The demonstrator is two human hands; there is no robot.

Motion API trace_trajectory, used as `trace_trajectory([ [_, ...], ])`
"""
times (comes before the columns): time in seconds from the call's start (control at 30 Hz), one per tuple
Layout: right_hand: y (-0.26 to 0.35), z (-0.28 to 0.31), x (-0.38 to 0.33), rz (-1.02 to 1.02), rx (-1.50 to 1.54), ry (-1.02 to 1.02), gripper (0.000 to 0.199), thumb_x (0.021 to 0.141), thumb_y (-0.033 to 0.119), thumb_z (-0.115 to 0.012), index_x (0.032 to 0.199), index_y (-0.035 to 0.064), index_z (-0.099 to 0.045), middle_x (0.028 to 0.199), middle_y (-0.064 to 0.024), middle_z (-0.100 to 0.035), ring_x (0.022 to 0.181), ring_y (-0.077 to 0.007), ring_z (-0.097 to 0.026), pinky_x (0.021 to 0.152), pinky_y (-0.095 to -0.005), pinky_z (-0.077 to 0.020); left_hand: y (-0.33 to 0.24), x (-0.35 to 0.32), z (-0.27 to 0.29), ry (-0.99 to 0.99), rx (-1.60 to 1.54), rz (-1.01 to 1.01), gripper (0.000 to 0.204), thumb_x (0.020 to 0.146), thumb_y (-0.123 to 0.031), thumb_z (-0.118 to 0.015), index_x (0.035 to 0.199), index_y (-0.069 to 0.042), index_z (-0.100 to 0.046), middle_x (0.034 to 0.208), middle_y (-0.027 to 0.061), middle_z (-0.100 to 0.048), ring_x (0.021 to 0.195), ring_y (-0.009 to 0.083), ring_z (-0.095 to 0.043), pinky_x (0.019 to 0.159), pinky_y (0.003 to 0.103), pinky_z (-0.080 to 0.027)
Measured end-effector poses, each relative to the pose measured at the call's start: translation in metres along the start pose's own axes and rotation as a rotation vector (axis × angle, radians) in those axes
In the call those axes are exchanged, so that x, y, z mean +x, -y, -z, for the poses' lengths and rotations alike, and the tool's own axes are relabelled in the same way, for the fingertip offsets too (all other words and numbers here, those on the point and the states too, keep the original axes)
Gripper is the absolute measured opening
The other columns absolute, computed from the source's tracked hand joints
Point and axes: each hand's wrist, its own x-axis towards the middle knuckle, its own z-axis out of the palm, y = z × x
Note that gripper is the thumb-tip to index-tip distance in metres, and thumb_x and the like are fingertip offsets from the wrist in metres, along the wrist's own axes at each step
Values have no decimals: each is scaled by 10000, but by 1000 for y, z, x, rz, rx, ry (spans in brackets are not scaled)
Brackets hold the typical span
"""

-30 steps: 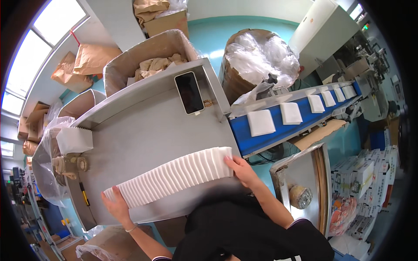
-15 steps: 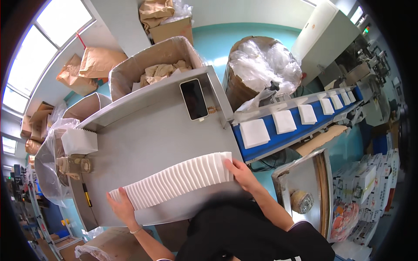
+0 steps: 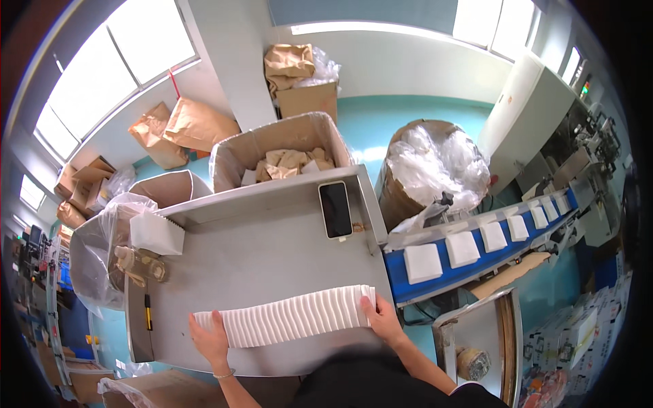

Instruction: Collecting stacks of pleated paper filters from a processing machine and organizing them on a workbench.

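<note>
A long row of white folded pads [image 3: 299, 317], standing on edge and packed side by side, lies along the near part of the metal table [image 3: 252, 251]. My left hand [image 3: 209, 338] grips its left end, thumb on the near side of the palm. At the opposite end my right hand [image 3: 383, 319] clasps the last pads, thumb on top. The row bows slightly between my hands, its right end a little farther away. I cannot tell whether it rests fully on the metal.
Single white folded pads [image 3: 462, 249] sit spaced along a blue conveyor belt [image 3: 407, 292] at the right. A phone [image 3: 336, 210] lies near the table's raised far rim. On the left are a white stack [image 3: 156, 233], a bottle [image 3: 145, 265] and a yellow-black marker [image 3: 148, 313]. Cartons stand beyond.
My view has tilted up and shifted, so the table sits lower and further right in it. Both hands still hold the ends of the pad row, which now looks more level.
</note>
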Motion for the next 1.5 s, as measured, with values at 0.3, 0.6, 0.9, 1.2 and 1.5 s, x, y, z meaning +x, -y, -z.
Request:
trace_trajectory([
  [0.3,-27,41,-9,-273,572,-203,286,941,165,-606,1191,33,-562,1037,-71,-650,910,-215,-641,768,-386,-527,7,0,1,-87,-34,-33,773,836,-504,-667,1333,44,-444,1199,255,-564,1113,424,-543,951,495,-430],
  [0.6,-5,-2,0,148,-164,-58,331,1000,291,-539,1085,-19,-617,944,-55,-654,844,-93,-549,762,-273,-463,-2,-5,-6,-95,18,-12,811,811,-536,-664,1354,16,-426,1224,244,-551,1123,422,-539,942,511,-428],
  [0.9,-53,44,0,-383,416,148,430,959,209,-605,1324,13,-488,1195,-110,-612,1065,-294,-608,849,-452,-525,7,-4,-15,-117,-11,-9,805,796,-532,-674,1347,3,-436,1204,224,-556,1125,413,-533,932,530,-414],
  [1.2,6,-3,-7,-50,-206,-75,501,935,419,-626,1124,-44,-593,976,-105,-655,851,-139,-604,739,-294,-490,-5,-4,-10,-96,17,-56,778,824,-505,-662,1328,42,-436,1236,254,-537,1139,432,-522,957,501,-423],
  [1.5,-16,3,6,-344,321,115,549,947,532,-540,1016,-1,-650,824,-68,-649,680,-131,-584,593,-273,-462,-13,-3,-8,-29,-8,-35,781,858,-498,-643,1343,72,-420,1316,282,-498,1226,436,-472,1028,472,-387],
])
